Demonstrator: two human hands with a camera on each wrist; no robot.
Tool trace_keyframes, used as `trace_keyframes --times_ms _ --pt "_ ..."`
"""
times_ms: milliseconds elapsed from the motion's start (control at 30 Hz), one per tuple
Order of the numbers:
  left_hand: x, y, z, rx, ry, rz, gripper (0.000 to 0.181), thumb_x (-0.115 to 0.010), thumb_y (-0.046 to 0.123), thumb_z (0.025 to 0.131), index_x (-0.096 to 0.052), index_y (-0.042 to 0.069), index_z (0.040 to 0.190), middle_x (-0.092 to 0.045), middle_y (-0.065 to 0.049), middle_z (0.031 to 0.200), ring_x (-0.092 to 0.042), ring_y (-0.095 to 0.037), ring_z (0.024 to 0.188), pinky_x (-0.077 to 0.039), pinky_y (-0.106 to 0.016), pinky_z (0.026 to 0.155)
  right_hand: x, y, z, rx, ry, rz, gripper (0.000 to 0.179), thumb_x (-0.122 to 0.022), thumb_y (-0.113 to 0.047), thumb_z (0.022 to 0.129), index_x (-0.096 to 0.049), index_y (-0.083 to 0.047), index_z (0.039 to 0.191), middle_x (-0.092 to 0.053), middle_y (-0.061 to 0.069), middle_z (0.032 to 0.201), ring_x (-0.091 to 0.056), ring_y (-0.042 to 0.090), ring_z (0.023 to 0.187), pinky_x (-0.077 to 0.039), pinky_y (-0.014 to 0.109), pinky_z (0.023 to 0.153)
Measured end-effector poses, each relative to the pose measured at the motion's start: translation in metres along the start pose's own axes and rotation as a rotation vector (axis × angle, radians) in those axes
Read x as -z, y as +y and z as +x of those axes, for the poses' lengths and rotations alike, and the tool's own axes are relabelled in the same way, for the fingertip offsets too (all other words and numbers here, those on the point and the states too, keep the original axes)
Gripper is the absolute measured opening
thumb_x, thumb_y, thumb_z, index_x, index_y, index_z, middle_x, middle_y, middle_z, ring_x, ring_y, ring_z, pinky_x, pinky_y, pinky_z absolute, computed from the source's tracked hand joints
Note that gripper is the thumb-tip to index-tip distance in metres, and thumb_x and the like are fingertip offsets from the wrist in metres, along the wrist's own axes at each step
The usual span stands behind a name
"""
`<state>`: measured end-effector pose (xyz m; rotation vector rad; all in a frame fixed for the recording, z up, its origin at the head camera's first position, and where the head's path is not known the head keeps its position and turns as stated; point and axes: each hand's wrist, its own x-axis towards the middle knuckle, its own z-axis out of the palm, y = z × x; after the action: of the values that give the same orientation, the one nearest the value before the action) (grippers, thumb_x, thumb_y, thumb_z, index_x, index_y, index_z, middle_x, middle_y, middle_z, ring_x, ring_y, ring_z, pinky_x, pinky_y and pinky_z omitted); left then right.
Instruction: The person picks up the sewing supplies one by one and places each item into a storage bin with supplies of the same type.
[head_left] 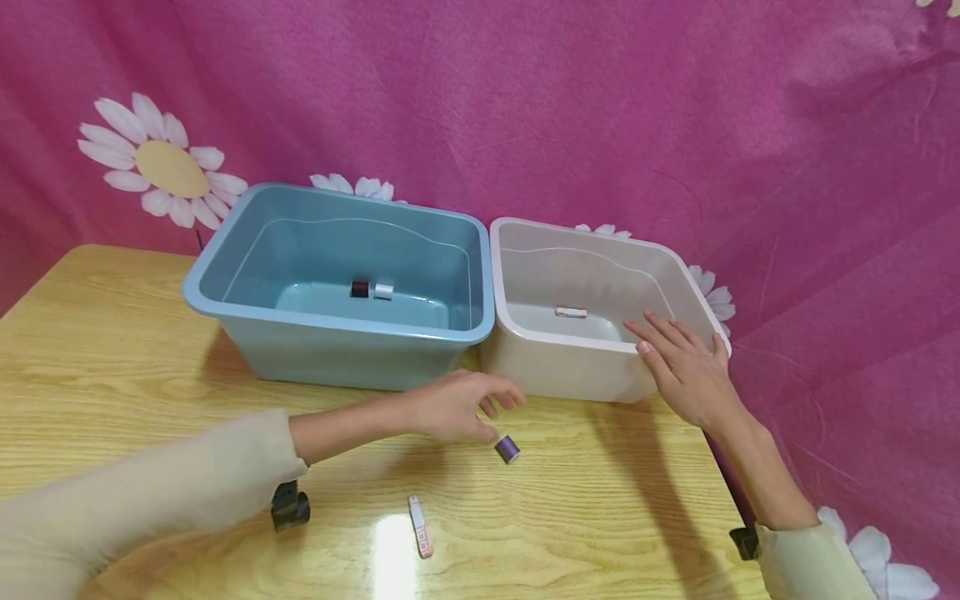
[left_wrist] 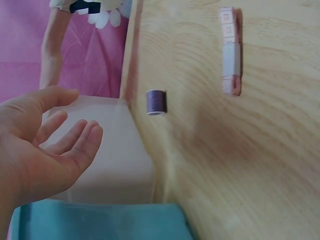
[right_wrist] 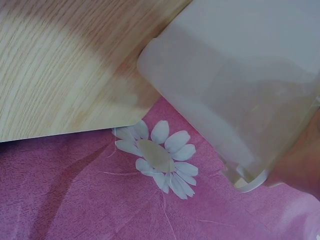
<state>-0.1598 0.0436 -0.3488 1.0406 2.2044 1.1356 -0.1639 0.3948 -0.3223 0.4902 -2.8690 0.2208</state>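
Note:
My left hand (head_left: 454, 406) hovers over the table with its fingers loosely bent and nothing between them. Close by its fingertips, a purple spool of thread (head_left: 507, 449) lies on its side; the left wrist view shows the same spool (left_wrist: 156, 102) apart from the fingers. Nearer the front lies a folded pink-and-white measuring tape (head_left: 421, 527). My right hand (head_left: 688, 377) is at the front right corner of the pale grey bin (head_left: 555, 337), fingers extended over the rim. In the right wrist view only part of that hand (right_wrist: 300, 162) shows, beside the bin's rim.
Left of the pale bin stands a blue bin (head_left: 337, 325) holding a dark spool (head_left: 360, 289) and a white spool (head_left: 384, 291). A small folded strip (head_left: 572, 312) lies in the pale bin. Behind hangs a pink flowered cloth (head_left: 480, 108). The wooden table (head_left: 600, 517) ends just right of the bins.

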Motion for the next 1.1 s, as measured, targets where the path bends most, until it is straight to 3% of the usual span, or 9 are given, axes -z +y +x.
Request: trace_keyframes --times_ms 300,567,867,1100 --pt "-0.018 -0.014 0.014 -0.043 -0.026 0.023 0.049 -0.075 0.001 0.087 -0.059 0.006 0.133 -0.062 -0.018 0.128 -0.062 -0.034 0.114 -0.053 -0.035 0.089 0.0 0.0 0.0 -0.001 0.003 -0.006 0.042 -0.037 -0.033 0.109 -0.05 -0.024 0.148 -0.041 0.014 0.154 -0.035 0.048 0.135 -0.002 0.08 0.101" --pt "-0.032 -0.024 0.026 -0.067 -0.048 0.047 0.044 -0.076 0.006 0.088 -0.06 0.007 0.13 -0.061 -0.017 0.128 -0.062 -0.034 0.115 -0.05 -0.031 0.093 0.0 0.0 -0.001 -0.006 -0.004 -0.005 0.043 -0.036 -0.034 0.109 -0.049 -0.024 0.148 -0.041 0.014 0.154 -0.033 0.049 0.136 -0.001 0.079 0.102" --pt "-0.04 -0.03 0.036 -0.072 -0.036 0.154 0.041 -0.077 0.008 0.087 -0.064 0.009 0.125 -0.063 -0.011 0.126 -0.059 -0.027 0.115 -0.047 -0.033 0.097 0.0 0.0 -0.001 -0.006 -0.008 -0.001 0.043 -0.036 -0.034 0.109 -0.049 -0.024 0.149 -0.04 0.015 0.154 -0.034 0.05 0.136 0.0 0.079 0.102" --pt "-0.043 -0.034 0.041 -0.081 -0.034 0.17 0.039 -0.077 0.007 0.086 -0.065 0.008 0.123 -0.064 -0.013 0.124 -0.06 -0.028 0.114 -0.047 -0.034 0.097 0.0 0.001 0.0 -0.004 -0.008 -0.002 0.043 -0.036 -0.034 0.109 -0.05 -0.023 0.148 -0.041 0.014 0.154 -0.034 0.05 0.135 -0.001 0.08 0.102"
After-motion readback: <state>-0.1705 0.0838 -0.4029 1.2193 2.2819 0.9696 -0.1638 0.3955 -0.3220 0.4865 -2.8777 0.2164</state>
